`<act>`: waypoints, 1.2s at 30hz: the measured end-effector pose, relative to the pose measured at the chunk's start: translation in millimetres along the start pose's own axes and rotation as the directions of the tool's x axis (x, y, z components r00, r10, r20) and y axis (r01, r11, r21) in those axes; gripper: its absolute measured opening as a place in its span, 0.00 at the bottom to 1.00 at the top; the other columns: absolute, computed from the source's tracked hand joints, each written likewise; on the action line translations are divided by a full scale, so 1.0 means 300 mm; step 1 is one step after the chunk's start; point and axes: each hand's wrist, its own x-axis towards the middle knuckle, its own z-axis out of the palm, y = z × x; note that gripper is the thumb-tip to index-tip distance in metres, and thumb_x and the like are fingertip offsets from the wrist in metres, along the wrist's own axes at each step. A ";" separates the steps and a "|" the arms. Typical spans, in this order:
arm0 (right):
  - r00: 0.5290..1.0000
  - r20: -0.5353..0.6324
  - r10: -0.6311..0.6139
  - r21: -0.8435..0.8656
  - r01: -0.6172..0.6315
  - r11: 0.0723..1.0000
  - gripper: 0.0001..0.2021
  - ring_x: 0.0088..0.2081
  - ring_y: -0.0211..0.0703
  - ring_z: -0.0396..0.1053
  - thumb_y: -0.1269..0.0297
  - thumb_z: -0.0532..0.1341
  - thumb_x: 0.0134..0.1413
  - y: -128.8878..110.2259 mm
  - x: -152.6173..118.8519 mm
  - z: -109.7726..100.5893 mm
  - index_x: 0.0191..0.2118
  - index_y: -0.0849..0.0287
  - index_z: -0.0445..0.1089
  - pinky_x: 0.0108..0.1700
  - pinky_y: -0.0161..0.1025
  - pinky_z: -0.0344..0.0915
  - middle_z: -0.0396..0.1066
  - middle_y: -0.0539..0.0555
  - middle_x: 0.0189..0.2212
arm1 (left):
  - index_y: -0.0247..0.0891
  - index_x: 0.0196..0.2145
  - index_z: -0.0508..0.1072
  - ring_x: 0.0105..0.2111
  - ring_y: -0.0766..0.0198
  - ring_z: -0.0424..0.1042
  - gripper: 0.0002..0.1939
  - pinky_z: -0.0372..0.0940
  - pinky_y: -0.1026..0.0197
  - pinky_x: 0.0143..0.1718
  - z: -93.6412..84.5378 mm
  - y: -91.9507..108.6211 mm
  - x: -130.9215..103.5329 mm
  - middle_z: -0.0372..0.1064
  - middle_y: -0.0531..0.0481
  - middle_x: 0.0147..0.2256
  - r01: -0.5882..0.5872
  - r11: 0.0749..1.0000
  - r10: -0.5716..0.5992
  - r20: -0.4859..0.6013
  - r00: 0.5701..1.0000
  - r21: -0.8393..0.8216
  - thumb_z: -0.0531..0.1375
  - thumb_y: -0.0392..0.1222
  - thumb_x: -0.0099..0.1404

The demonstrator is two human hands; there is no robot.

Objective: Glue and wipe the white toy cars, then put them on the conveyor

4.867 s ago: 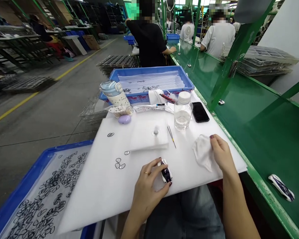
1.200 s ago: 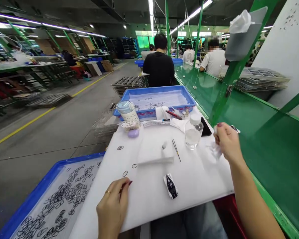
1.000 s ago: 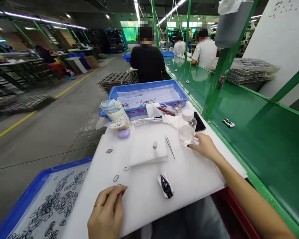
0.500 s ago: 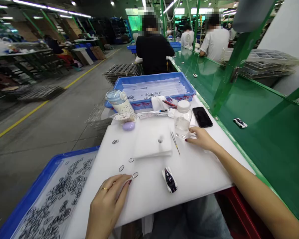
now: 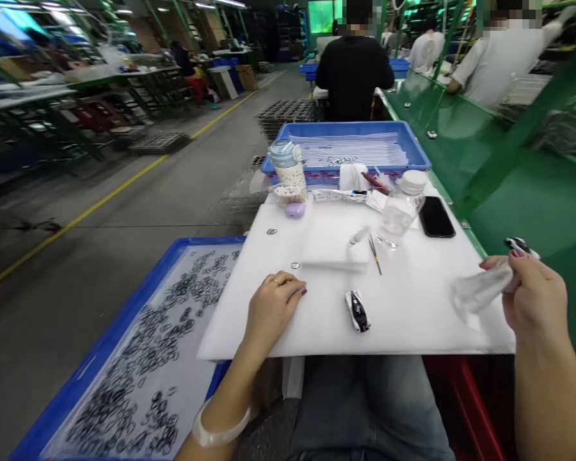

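Your right hand (image 5: 532, 301) is lifted off the worktop (image 5: 413, 307), to the right of the toy car (image 5: 358, 310), with its fingers (image 5: 496, 264) clenched on a crumpled white cloth (image 5: 480, 289). Your left hand (image 5: 271, 307) rests palm-down on the worktop, left of the car, fingers released and holding nothing; a small ring (image 5: 295, 265) lies just beyond its fingertips. The car itself sits untouched between your two hands, nearer the front edge. A second toy car (image 5: 521, 246) lies on the green belt (image 5: 532, 205) just behind your right hand.

By the look of it you are at the wiping step: cloth in hand, car waiting. The next move seems to call for your left hand to take up the car and steady it, then bring the cloth across to it. Grip the body lightly, since it is small and glossy and could slip.

Compared with half a second ago, your right hand has left the clear bottle (image 5: 398, 214) beyond the car and now carries the cloth, further right. Your left hand was pinching at a ring then; now it lies flat. The car has not moved on the worktop.
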 end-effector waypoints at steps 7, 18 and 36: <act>0.958 -0.259 -0.127 0.227 0.188 0.955 0.13 0.18 0.36 0.56 0.58 0.66 0.47 -0.094 0.004 -0.023 0.22 0.57 0.64 0.21 0.38 0.52 0.65 0.50 0.17 | 0.37 0.35 0.78 0.35 0.55 0.77 0.17 0.69 0.55 0.36 -0.004 -0.005 -0.034 0.78 0.47 0.34 -0.151 0.987 0.154 -0.066 0.986 0.046 0.50 0.43 0.72; 0.822 -0.044 -0.568 0.037 0.569 0.821 0.06 0.17 0.35 0.56 0.64 0.68 0.51 -0.250 -0.031 0.112 0.27 0.58 0.72 0.20 0.39 0.49 0.64 0.49 0.18 | 0.42 0.32 0.81 0.30 0.55 0.79 0.22 0.67 0.58 0.24 -0.044 0.003 -0.005 0.79 0.50 0.33 -0.039 0.994 0.024 0.137 0.990 0.101 0.48 0.47 0.68; 0.406 0.471 -0.783 -0.479 0.863 0.159 0.19 0.51 0.56 0.71 0.58 0.54 0.65 -0.080 0.173 0.440 0.57 0.61 0.61 0.48 0.50 0.69 0.72 0.66 0.49 | 0.39 0.35 0.77 0.32 0.61 0.77 0.13 0.72 0.61 0.33 -0.051 -0.003 -0.020 0.75 0.50 0.32 -0.224 0.970 0.229 0.058 0.972 -0.090 0.53 0.32 0.67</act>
